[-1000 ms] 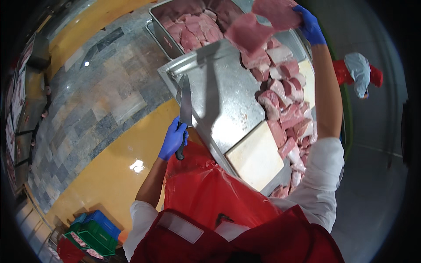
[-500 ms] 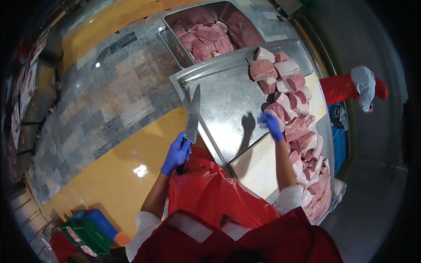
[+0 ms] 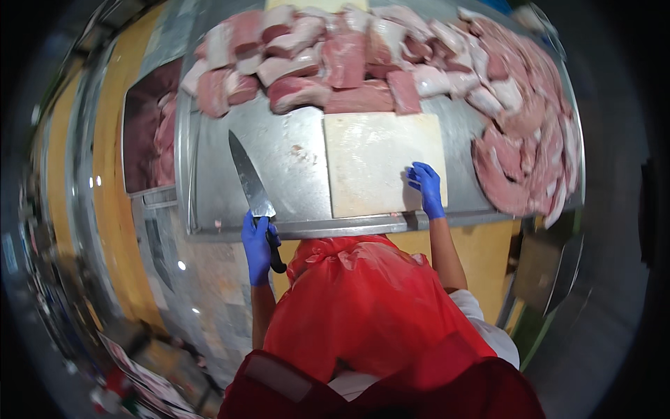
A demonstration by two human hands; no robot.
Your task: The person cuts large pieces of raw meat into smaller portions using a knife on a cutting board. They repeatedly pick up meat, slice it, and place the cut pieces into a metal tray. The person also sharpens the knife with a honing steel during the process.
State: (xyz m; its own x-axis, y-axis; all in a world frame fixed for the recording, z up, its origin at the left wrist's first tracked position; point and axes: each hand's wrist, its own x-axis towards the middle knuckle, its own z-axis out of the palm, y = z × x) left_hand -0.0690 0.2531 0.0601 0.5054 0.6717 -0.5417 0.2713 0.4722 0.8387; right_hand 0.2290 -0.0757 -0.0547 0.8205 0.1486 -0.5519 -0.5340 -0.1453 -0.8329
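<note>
In my left hand (image 3: 257,248), gloved in blue, is a large knife (image 3: 246,174) with a black handle; its blade points away from me over the metal table's left part. My right hand (image 3: 427,187), also in a blue glove, is over the right edge of the white cutting board (image 3: 380,160), fingers apart and holding nothing. Whether it touches the board I cannot tell. Beyond the board lie several thick chunks of raw meat (image 3: 343,59) with pale fat. To the right of the board, long slabs of raw meat (image 3: 513,167) are heaped.
The metal table (image 3: 279,227) has a raised front rim close to my red apron. Left of it stands a metal bin (image 3: 150,140) with meat inside. A dark metal box (image 3: 548,269) is at the table's near right, and a tiled floor (image 3: 216,293) lies to the left.
My view has swung to the right, so the table now lies squarely before me. The right hand has gone from beside the meat chunks to the cutting board. The knife stays in my left hand.
</note>
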